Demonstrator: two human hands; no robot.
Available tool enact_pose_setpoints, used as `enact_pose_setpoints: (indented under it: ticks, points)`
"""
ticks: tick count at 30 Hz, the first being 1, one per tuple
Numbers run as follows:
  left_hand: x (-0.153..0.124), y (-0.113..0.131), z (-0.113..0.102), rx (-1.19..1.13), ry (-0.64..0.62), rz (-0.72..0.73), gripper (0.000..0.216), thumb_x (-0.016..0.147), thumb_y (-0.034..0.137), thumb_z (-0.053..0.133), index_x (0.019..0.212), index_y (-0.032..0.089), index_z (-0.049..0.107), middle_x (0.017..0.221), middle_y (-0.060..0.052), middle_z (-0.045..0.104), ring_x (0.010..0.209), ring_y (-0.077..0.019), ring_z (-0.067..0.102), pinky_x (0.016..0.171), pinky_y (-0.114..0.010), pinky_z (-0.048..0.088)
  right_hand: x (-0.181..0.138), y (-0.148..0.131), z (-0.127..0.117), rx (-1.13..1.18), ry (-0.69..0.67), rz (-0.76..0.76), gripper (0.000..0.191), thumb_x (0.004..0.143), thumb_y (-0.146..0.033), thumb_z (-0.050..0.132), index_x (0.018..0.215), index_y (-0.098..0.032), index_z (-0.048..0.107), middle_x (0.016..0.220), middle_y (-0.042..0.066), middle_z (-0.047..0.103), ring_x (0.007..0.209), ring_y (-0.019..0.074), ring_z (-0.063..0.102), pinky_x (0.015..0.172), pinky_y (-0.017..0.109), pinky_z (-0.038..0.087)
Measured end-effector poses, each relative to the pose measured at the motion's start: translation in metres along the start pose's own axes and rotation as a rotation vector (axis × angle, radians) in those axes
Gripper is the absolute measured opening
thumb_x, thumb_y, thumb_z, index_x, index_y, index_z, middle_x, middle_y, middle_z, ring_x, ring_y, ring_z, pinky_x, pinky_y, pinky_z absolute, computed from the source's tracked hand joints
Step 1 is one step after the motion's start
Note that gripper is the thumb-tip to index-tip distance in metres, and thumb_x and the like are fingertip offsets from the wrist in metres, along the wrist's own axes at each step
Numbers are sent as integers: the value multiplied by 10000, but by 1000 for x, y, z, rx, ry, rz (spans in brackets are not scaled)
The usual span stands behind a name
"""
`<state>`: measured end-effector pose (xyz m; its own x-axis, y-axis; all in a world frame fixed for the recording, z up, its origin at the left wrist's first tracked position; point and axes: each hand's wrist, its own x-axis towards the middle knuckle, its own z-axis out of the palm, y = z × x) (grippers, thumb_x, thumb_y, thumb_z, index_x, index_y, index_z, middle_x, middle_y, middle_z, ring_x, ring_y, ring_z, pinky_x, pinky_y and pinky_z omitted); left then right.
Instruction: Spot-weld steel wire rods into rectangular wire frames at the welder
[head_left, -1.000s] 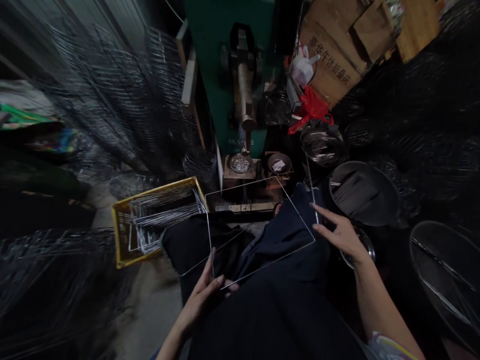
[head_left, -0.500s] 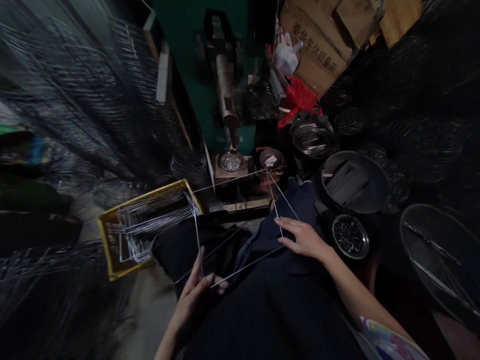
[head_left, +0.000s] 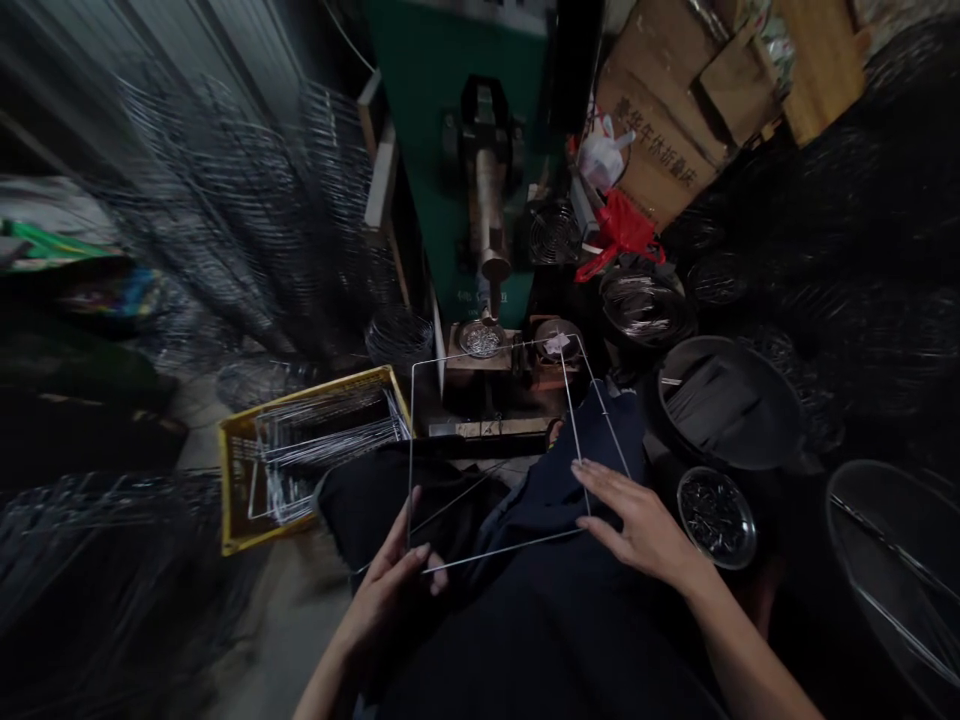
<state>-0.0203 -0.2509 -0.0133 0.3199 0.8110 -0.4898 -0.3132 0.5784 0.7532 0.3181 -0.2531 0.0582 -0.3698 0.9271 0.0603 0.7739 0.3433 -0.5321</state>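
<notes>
A thin square wire frame point(head_left: 411, 420) lies over my lap on dark cloth. My left hand point(head_left: 394, 590) pinches its near left corner. My right hand point(head_left: 637, 520) rests with fingers stretched out on the frame's right side, where a second wire rod point(head_left: 606, 415) runs alongside. The frame's far edge reaches a small metal dish of bits point(head_left: 481, 340) under the press ram point(head_left: 491, 235) of a green machine point(head_left: 435, 150).
A yellow crate point(head_left: 236, 480) of wire frames sits at my left. Dark round tubs point(head_left: 731, 400) and a dish of small parts point(head_left: 716, 505) stand at my right. Stacked wire racks point(head_left: 225, 210) fill the left; cardboard boxes point(head_left: 660, 130) and a red bag point(head_left: 622, 225) are behind.
The frame has turned from tilted to square-on toward the machine. My right hand slid along its right side and now lies flat there. My left hand kept its corner grip.
</notes>
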Motion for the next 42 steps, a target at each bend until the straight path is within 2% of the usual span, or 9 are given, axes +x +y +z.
enact_pose_setpoints:
  ticks: [8,13,17,23,27,31,42]
  points:
    - [-4,-2,-9,7,-19,27,810,920,337,525,1536,294,0,619,-29,659,549,-145,532,600,-274,371,19,-3,24,-4,-91,-90,592,907,-301,600,1461,-234,403,1443,65,482,1349,228,423,1116,410,393]
    - [-2,-9,-17,9,-37,49,827,925,341,518,1535,266,-36,632,-41,668,551,-154,544,598,-277,380,19,7,30,-71,-100,-21,551,910,-306,584,1437,-226,444,1410,76,518,1314,236,469,1085,415,426]
    - [5,-15,-13,-12,-87,37,865,918,336,535,1530,249,-70,658,-59,680,555,-158,555,596,-281,395,23,4,43,-71,-66,15,536,907,-302,580,1422,-204,467,1398,92,528,1300,244,485,1079,424,432]
    - [16,-18,8,-40,-156,27,873,910,324,546,1530,250,-64,653,-70,680,575,-175,590,597,-282,413,37,-26,63,195,-155,-197,594,900,-324,613,1451,-212,421,1435,72,489,1342,210,432,1119,371,385]
    - [13,-12,7,-27,-151,49,864,917,322,535,1528,245,-71,661,-76,686,569,-167,587,586,-268,410,30,-22,57,169,-109,-132,613,893,-282,625,1462,-234,403,1449,66,474,1350,214,421,1126,384,374]
    - [10,-7,3,-17,-139,81,841,921,316,529,1531,266,-47,689,-79,695,583,-167,586,606,-279,425,24,-11,49,133,-148,-44,658,866,-271,660,1467,-260,391,1443,54,482,1313,215,470,1099,364,408]
    - [-3,4,13,-31,-83,111,822,918,315,536,1535,287,-6,681,-60,685,586,-160,571,614,-279,405,25,-13,42,126,-158,-93,712,817,-259,724,1454,-283,408,1429,34,500,1285,208,503,1078,346,433]
